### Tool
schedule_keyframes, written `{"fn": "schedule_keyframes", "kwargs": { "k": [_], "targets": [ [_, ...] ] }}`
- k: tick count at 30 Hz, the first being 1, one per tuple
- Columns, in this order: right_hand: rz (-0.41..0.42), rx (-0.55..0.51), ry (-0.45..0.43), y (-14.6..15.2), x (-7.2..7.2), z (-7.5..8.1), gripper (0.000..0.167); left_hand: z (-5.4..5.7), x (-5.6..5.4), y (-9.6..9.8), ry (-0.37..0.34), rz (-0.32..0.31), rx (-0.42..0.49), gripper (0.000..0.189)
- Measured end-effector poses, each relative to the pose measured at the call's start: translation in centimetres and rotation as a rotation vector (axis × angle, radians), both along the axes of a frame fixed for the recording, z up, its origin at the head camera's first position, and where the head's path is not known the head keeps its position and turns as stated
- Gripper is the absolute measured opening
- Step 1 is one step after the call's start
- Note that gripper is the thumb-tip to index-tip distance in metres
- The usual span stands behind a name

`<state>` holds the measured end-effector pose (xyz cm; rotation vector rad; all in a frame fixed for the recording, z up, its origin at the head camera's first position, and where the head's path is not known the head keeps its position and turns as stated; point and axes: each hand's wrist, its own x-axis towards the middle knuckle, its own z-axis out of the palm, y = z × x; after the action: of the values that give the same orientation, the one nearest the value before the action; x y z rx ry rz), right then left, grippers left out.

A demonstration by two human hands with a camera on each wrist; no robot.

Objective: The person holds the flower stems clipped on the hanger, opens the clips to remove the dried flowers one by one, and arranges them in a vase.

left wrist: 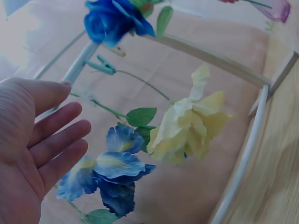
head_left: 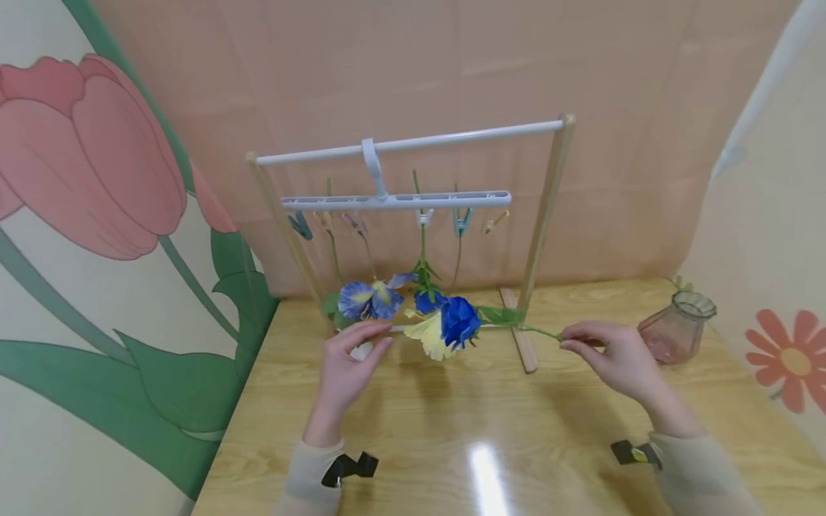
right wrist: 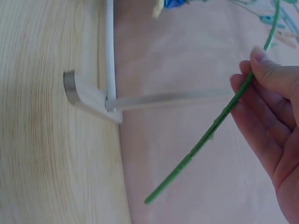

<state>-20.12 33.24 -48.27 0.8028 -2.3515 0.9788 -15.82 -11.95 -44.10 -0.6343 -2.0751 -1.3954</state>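
Right hand pinches green stem between thumb and fingers; stem slants, lower end free. Wooden foot rests on wood-grain table, white bar meeting it. Blue petals cropped at top edge.

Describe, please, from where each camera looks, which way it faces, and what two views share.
Head: worn on the head, facing forward and down at the rack; the left hand, right hand and sleeves show.
Left wrist: worn on that wrist, facing the iris and yellow flower; the left hand shows, holding nothing.
Right wrist: worn on that wrist, facing the green stem, which the right hand pinches at the picture's right side.
Shared: head and left wrist both show the iris and yellow flower.
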Motion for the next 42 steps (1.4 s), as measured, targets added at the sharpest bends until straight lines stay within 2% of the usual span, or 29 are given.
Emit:
{"fn": "schedule_keyframes", "kwargs": {
  "k": [6, 11, 14, 20, 24, 27, 29, 32, 35, 37, 39, 42],
  "targets": [
    [-0.092, -0.091, -0.012, 1.2, 0.5, -0.6, 0.032, -0.9, -0.4, 0.0, -0.052, 0.001, 0.126, 0.022],
    [-0.141, -0.152, -0.018, 1.8, 0.8, -0.7, 0.023, -1.5, -0.6, -0.2, -0.111, -0.004, 0.211, 0.020],
    [-0.165, -0.196, -0.045, 2.2, 1.1, -0.6, 0.019, -1.7, -0.6, -0.4, -0.149, -0.015, 0.235, 0.020],
    [-0.230, -0.333, -0.141, 2.9, 1.7, -0.3, 0.023, -1.6, -0.7, -0.5, -0.201, -0.041, 0.235, 0.020],
    [-0.252, -0.472, -0.192, 3.5, 1.9, 0.1, 0.023, -1.5, -0.7, -0.6, -0.222, -0.041, 0.236, 0.022],
    [-0.163, -0.694, -0.265, 4.1, 2.3, 0.6, 0.021, -1.4, -0.8, -0.7, -0.232, -0.041, 0.240, 0.022],
    [-0.142, -0.834, -0.287, 4.6, 2.6, 1.2, 0.018, -1.4, -0.8, -0.7, -0.237, -0.047, 0.242, 0.023],
    [-0.168, -1.043, -0.259, 5.5, 2.9, 2.3, 0.020, -1.4, -0.8, -0.8, -0.245, -0.054, 0.241, 0.023],
    [-0.254, -1.179, -0.146, 6.5, 3.1, 3.6, 0.023, -1.4, -0.8, -0.8, -0.246, -0.061, 0.247, 0.023],
    [-0.259, -1.270, -0.066, 7.1, 3.1, 4.2, 0.025, -1.4, -0.8, -0.8, -0.248, -0.066, 0.251, 0.024],
    [-0.293, -1.312, 0.002, 7.8, 3.3, 4.8, 0.026, -1.4, -0.8, -0.9, -0.251, -0.072, 0.252, 0.024],
    [-0.432, -1.306, -0.016, 8.5, 3.9, 5.8, 0.026, -1.3, -0.9, -1.0, -0.258, -0.082, 0.250, 0.024]
  ]
}}
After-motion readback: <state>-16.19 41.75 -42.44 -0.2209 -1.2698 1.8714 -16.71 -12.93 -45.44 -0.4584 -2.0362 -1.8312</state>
